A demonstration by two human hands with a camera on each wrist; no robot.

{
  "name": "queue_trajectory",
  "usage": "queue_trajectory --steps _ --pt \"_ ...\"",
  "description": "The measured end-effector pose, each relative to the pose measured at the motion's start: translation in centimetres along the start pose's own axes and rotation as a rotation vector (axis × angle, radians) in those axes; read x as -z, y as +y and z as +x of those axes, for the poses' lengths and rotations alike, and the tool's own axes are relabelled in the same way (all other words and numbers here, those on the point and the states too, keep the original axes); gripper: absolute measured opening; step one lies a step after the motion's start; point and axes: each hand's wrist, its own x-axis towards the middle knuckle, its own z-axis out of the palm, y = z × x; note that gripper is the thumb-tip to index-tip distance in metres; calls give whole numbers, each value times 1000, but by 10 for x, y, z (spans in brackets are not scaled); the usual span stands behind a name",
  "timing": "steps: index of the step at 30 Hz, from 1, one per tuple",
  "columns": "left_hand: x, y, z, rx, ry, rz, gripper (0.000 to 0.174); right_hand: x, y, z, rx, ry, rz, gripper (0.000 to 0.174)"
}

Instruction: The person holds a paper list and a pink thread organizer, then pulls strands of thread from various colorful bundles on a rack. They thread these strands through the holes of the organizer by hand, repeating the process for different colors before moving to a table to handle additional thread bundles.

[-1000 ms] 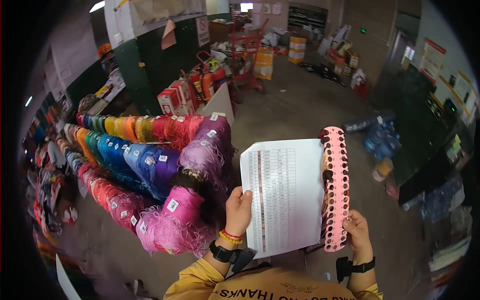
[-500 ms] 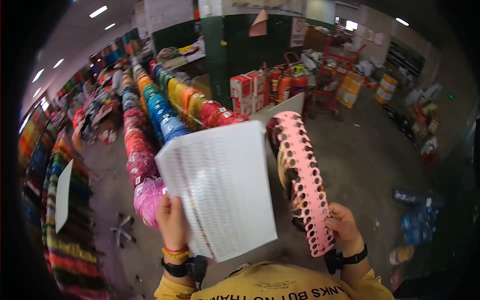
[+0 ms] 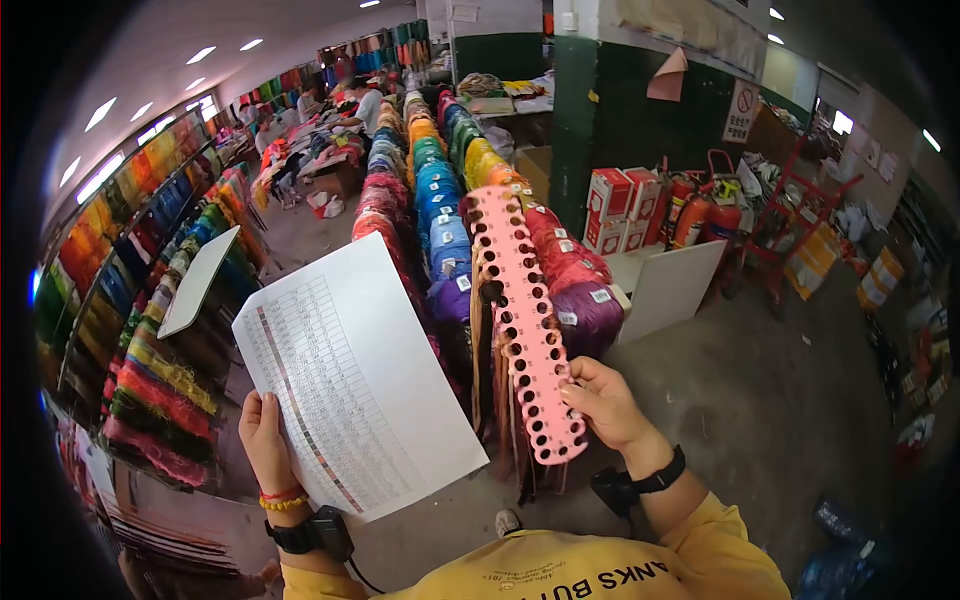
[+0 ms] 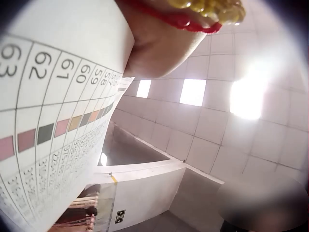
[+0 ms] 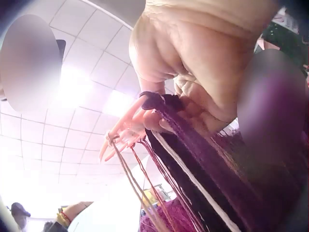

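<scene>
My left hand [image 3: 266, 440] pinches the left edge of white printed sheets [image 3: 350, 380], thumb on top; the sheets tilt and carry a table with a column of coloured squares. In the left wrist view numbered rows show on the paper [image 4: 43, 101]. My right hand [image 3: 610, 405] grips the lower right edge of a pink card [image 3: 530, 330] with holes along both sides. Threads [image 3: 485, 370] hang from the card's left side. Purple, black and pale threads [image 5: 193, 130] hang from the card beside my right hand [image 5: 193, 63] in the right wrist view.
Long rows of coloured yarn skeins [image 3: 437, 200] stretch away ahead, with more on racks [image 3: 160, 400] at the left. Right of the rows are a white board [image 3: 675, 292], red-and-white boxes [image 3: 608, 205], fire extinguishers [image 3: 692, 215] and a red hand truck [image 3: 790, 215]. People are at the back left.
The head view has swung left, bringing the racks and far rows into sight. The sheets have tilted, and the pink card now stands in front of the skein rows. Both hands keep their hold.
</scene>
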Motion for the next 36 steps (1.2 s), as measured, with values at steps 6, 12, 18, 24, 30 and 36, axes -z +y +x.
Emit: queue_trajectory --steps 6,12,18,24,30,36 --pt "-1 -31 46 102 -35 -44 21 -1 28 60 -70 22 -110 11" --pt "-4 -56 91 267 -123 -156 21 2 40 80 -89 260 -423 13" --pt "-22 -30 86 423 -167 -283 19 -1 36 78 -132 344 -627 22" --pt "-37 -79 96 218 -176 137 20 -13 28 77 23 379 -973 34" --pt "-41 -75 85 288 -150 159 36 4 13 70 19 273 -1130 33" --pt "-36 -59 61 356 -164 -105 40 51 -2 47 253 482 -1012 14"
